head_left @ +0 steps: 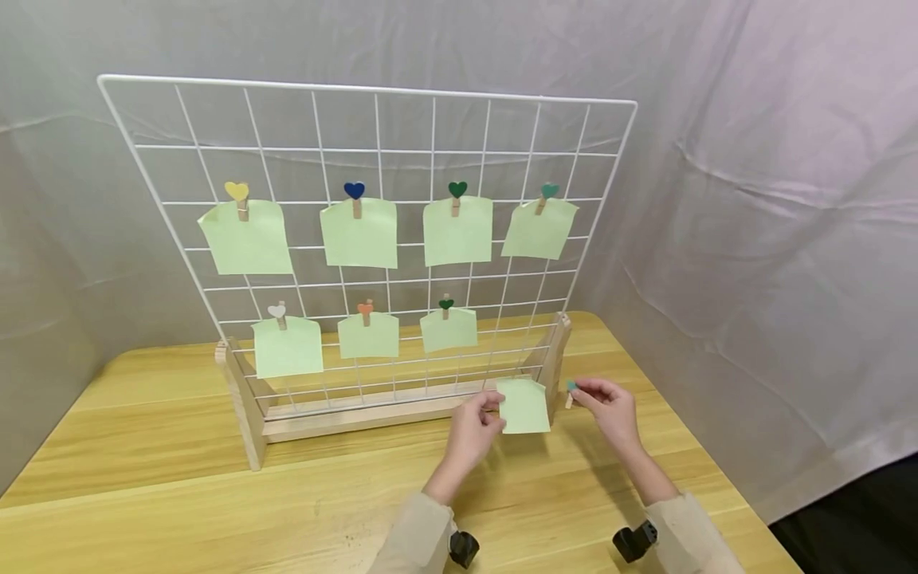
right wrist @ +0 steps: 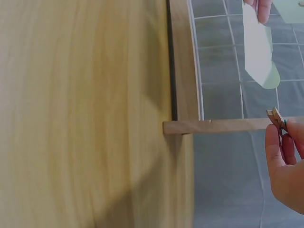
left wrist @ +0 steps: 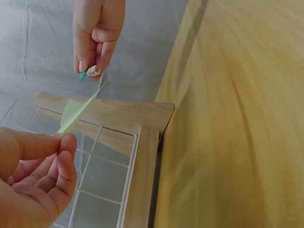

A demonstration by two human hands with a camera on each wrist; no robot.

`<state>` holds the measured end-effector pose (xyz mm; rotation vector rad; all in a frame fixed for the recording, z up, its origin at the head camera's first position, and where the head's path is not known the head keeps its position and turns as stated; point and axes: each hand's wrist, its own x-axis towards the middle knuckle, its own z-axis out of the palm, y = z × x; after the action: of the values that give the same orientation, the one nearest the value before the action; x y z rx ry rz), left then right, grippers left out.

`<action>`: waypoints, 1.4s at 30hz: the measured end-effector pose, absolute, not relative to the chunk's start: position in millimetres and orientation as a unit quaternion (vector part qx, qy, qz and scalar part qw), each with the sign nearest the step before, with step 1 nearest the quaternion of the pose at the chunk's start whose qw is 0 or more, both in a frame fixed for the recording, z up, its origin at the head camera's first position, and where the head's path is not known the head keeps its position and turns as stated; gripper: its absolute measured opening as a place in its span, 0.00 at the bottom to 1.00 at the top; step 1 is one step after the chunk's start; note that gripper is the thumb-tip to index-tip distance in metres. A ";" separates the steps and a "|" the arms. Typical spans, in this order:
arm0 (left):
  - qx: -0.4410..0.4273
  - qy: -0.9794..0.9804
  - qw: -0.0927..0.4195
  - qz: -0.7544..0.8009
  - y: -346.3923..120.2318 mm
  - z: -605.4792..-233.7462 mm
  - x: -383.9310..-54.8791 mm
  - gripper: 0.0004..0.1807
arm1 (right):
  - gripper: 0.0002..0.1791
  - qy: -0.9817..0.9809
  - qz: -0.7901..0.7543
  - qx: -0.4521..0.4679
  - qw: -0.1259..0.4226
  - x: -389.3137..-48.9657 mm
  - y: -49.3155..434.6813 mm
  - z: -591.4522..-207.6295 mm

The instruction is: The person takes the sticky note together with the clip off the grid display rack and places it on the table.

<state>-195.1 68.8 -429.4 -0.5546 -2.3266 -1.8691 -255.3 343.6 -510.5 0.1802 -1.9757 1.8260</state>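
My left hand (head_left: 473,430) pinches a pale green paper note (head_left: 524,406) by its left edge, in front of the lower right part of a white wire grid (head_left: 430,231). In the left wrist view the note (left wrist: 73,114) is seen nearly edge-on, between thumb and finger. To the right of the note, my right hand (head_left: 610,410) pinches a small wooden clothespin (head_left: 570,396) with a teal heart on it. The right wrist view shows the clothespin (right wrist: 275,116) between thumb and fingers, apart from the paper.
Several green notes hang on the grid in two rows, such as one (head_left: 247,239) under a yellow heart clothespin (head_left: 238,195). Wooden feet and a crossbar (head_left: 358,418) carry the grid on the wooden table (head_left: 179,510). Grey cloth (head_left: 717,199) hangs behind and to the right.
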 end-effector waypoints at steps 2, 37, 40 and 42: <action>-0.182 -0.762 0.050 -0.619 70.1 -431.0 -194.0 0.15 | 0.12 -0.713 0.663 0.067 0.219 -254.8 345.7 -511.6; -0.182 -0.749 -0.015 -0.636 95.1 -455.4 -183.5 0.14 | 0.15 -0.769 0.638 -0.035 0.037 -209.3 328.8 -449.8; -0.179 -0.754 -0.022 -0.632 98.4 -457.6 -184.0 0.14 | 0.14 -0.775 0.631 -0.031 0.023 -211.3 330.4 -451.3; -0.179 -0.754 -0.025 -0.632 100.4 -458.9 -184.6 0.14 | 0.13 -0.777 0.629 -0.026 0.011 -213.0 331.3 -453.1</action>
<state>-184.6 100.4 -458.9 -0.5711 -2.4069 -2.0163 -213.0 331.3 -453.1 -0.0800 -2.4232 1.9618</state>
